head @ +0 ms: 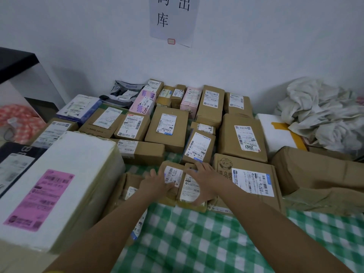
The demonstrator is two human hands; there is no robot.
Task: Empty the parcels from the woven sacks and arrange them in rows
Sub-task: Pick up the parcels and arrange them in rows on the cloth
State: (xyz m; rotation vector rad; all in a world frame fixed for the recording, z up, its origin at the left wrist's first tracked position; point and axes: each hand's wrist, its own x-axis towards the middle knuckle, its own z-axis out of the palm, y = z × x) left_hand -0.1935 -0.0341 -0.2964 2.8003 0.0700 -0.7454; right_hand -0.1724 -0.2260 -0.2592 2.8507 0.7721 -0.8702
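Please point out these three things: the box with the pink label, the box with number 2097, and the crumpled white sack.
Box with pink label (39, 200), head view: on its pink label.
Box marked 2097 (246, 137), head view: on its white label.
Crumpled white sack (319, 113), head view: on its folds.

My left hand (155, 182) covers part of a small box's label (173, 175), and my right hand (204, 184) hides much of the neighbouring box (190, 194). I can't read the fine label print anywhere. The wall sign (173, 18) is cut off at the top edge. The pink-labelled white parcel (59, 184) runs out of the frame's bottom-left corner, blurred.
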